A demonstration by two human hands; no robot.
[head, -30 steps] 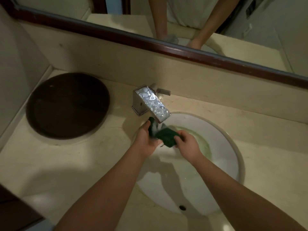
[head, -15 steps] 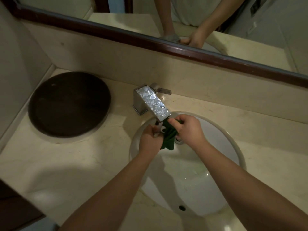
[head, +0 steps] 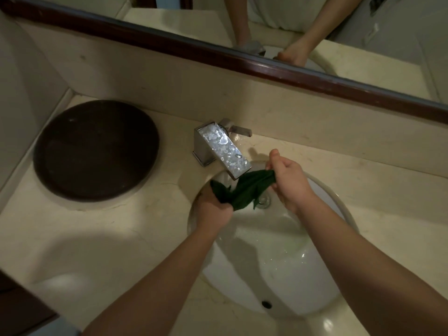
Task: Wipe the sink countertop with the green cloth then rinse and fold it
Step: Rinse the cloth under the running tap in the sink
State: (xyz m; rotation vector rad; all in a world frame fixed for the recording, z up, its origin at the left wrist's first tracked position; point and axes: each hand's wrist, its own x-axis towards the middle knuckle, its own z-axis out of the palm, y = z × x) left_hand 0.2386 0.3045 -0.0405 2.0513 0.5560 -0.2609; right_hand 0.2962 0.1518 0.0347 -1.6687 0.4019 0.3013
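The dark green cloth (head: 244, 189) is stretched into a twisted rope between both hands, just under the spout of the chrome faucet (head: 221, 146). My left hand (head: 214, 209) grips its lower left end over the basin's left side. My right hand (head: 289, 181) grips the upper right end near the basin's back rim. Below them lies the white oval sink (head: 278, 263), wet, with faint green-tinted water and the drain (head: 263, 201) partly hidden by the cloth. The beige stone countertop (head: 109, 238) surrounds the sink.
A round dark brown tray (head: 95, 150) sits on the countertop at the left. A mirror with a dark wooden frame (head: 242, 60) runs along the back wall above a beige backsplash. The overflow hole (head: 266, 304) shows at the sink's near side.
My hands have pulled apart: the right one moved up and right, the left one down and left. The bunched cloth is now drawn out and twisted between them.
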